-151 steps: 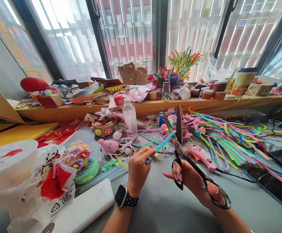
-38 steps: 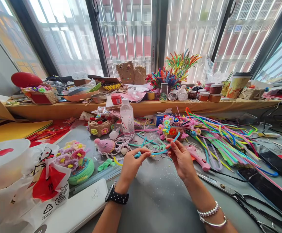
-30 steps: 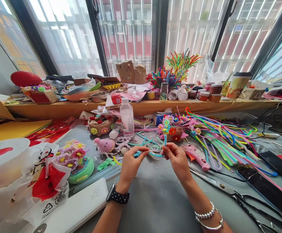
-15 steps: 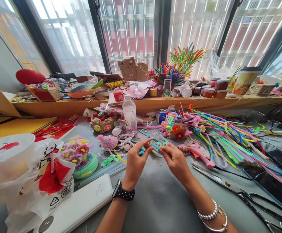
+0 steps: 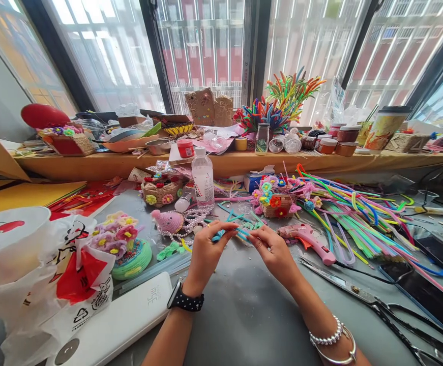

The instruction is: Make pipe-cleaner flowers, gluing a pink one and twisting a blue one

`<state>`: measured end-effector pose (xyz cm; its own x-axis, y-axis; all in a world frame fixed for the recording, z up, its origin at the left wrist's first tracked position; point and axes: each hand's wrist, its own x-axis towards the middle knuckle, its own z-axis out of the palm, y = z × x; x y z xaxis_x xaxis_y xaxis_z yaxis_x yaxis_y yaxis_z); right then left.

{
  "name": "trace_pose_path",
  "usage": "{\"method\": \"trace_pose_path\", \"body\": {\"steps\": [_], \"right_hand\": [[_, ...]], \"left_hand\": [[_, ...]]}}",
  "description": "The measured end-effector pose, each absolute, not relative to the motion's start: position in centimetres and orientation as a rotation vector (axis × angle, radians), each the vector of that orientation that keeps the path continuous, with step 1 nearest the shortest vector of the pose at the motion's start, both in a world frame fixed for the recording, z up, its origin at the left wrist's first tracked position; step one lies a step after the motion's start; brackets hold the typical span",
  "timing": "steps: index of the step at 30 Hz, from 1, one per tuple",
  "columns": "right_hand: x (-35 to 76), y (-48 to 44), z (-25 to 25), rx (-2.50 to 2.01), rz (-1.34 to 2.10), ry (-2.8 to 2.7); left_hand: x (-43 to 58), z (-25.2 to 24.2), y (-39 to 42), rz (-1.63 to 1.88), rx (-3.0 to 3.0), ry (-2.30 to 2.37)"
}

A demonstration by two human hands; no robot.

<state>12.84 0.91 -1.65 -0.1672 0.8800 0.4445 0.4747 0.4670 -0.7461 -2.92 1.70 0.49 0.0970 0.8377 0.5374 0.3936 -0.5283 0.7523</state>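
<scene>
Between my two hands is a short blue pipe cleaner [image 5: 243, 232], raised over the middle of the grey table. My left hand [image 5: 210, 250] pinches its left end between thumb and fingers. On the other end, my right hand [image 5: 269, 248] has a pinch grip too. More blue pipe cleaner shows behind the left fingers, partly hidden by them. Beyond my hands lie blue and green pipe cleaner pieces [image 5: 240, 216] and a string of pearl beads [image 5: 202, 218]. A pink hot glue gun [image 5: 315, 243] rests to the right of my right hand.
Large scissors [image 5: 354, 288] and a phone [image 5: 425, 290] lie at the right. Loose pipe cleaners [image 5: 362, 223] spread behind them. A flower-trimmed basket [image 5: 278, 206] and a clear bottle [image 5: 203, 178] stand at the back. On the left are a white power bank [image 5: 129, 320] and a plastic bag [image 5: 80, 274].
My left hand has shifted slightly left and down, and its raised fingers have lowered toward the thumb. The right hand stays nearly in place. Both keep hold of the blue pipe cleaner.
</scene>
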Motion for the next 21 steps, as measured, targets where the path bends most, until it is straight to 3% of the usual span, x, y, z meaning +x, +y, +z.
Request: {"method": "trace_pose_path", "body": {"steps": [8,14,21], "right_hand": [[13.1,0.9,-1.8,-1.087,0.773,-1.579],[13.3,0.9,-1.7,-1.090,0.779,-1.398],[13.3,0.9,-1.7,-1.099,0.727,-1.365]], "left_hand": [[-3.4,0.9,1.7,1.417,1.866,1.336],[-1.8,0.3,1.2,1.104,1.909,1.228],[-1.5,0.2,1.3,1.100,1.898,1.159]]}}
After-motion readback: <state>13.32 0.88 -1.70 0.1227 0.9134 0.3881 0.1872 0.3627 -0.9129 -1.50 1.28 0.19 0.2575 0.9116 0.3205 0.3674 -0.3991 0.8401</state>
